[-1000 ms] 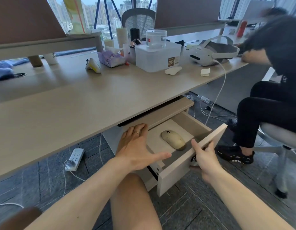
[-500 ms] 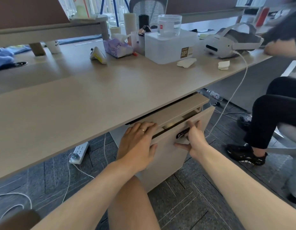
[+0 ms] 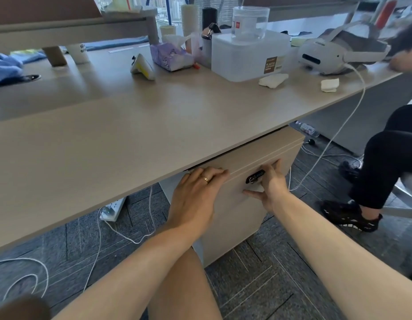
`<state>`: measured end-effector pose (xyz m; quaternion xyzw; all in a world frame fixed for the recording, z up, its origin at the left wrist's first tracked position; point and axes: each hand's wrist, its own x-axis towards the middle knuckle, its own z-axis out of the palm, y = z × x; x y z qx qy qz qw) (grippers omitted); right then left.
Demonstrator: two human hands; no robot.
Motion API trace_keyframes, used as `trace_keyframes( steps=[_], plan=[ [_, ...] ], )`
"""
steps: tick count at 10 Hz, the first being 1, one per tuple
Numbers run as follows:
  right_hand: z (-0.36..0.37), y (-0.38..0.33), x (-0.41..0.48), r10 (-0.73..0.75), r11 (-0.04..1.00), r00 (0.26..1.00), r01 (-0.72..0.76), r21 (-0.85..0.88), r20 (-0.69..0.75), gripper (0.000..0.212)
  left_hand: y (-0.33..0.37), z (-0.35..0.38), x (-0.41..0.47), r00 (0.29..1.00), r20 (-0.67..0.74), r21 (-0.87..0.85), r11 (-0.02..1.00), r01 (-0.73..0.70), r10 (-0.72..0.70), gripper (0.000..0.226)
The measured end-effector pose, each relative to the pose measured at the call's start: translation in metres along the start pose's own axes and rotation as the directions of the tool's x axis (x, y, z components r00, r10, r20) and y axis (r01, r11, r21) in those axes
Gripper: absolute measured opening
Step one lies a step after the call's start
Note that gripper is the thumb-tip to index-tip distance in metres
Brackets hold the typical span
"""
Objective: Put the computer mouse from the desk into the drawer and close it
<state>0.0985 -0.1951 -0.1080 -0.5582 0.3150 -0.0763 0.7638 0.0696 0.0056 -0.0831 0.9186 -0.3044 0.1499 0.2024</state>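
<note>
The beige drawer (image 3: 237, 211) of the cabinet under the desk (image 3: 131, 135) sits flush and closed, with only a thin seam at its top. The computer mouse is out of sight. My left hand (image 3: 195, 197), with a ring on it, lies flat against the drawer's upper left corner, fingers together. My right hand (image 3: 269, 185) presses on the drawer front beside the black lock (image 3: 255, 177), fingers spread, thumb below the lock. Neither hand holds anything.
On the desk stand a white plastic box (image 3: 248, 56), a tissue pack (image 3: 170, 55), a white headset (image 3: 334, 54) with a cable hanging down, and paper wads. A seated person's legs (image 3: 389, 162) are at the right. A power strip (image 3: 112, 207) and cables lie on the floor.
The drawer went from wide open with the mouse lying inside to fully closed. Both hands pushed it inward and now rest on its front.
</note>
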Motion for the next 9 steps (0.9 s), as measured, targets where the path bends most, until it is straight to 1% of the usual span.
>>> trace_keyframes(
  steps=[2,3,5,6,7,8,9],
  plan=[
    [0.004,-0.004,0.002,0.037,0.999,0.999,-0.037,-0.016,-0.026,0.063,0.000,-0.001,0.001,1.000,-0.002,0.004,1.000,-0.015,0.015,0.077],
    [0.005,-0.006,0.000,0.038,0.999,0.999,-0.038,-0.029,-0.017,0.061,-0.001,0.000,0.001,1.000,-0.004,0.008,1.000,-0.022,0.022,0.077],
    [0.004,-0.006,0.002,0.050,0.999,0.999,-0.050,-0.002,-0.014,0.062,-0.002,0.001,0.001,0.999,0.004,0.029,0.999,-0.032,0.032,0.079],
    [0.001,-0.009,-0.001,0.047,0.999,0.999,-0.047,-0.022,0.012,0.062,0.000,0.000,0.004,0.999,0.023,0.059,0.998,-0.036,0.034,0.081],
    [-0.011,-0.018,-0.010,0.074,0.986,0.995,-0.062,-0.157,0.074,0.057,0.003,-0.005,0.005,0.997,0.080,0.087,0.996,-0.017,0.010,0.088],
    [-0.030,-0.032,-0.020,0.042,0.875,0.996,0.001,-0.485,0.078,0.070,0.009,-0.015,0.012,0.989,0.146,0.065,0.998,-0.023,0.013,0.090],
    [-0.046,-0.042,-0.042,-0.007,0.611,0.990,0.116,-0.783,0.141,0.080,0.015,-0.031,0.021,0.959,0.282,0.069,0.998,-0.005,-0.015,0.084]
  ],
)
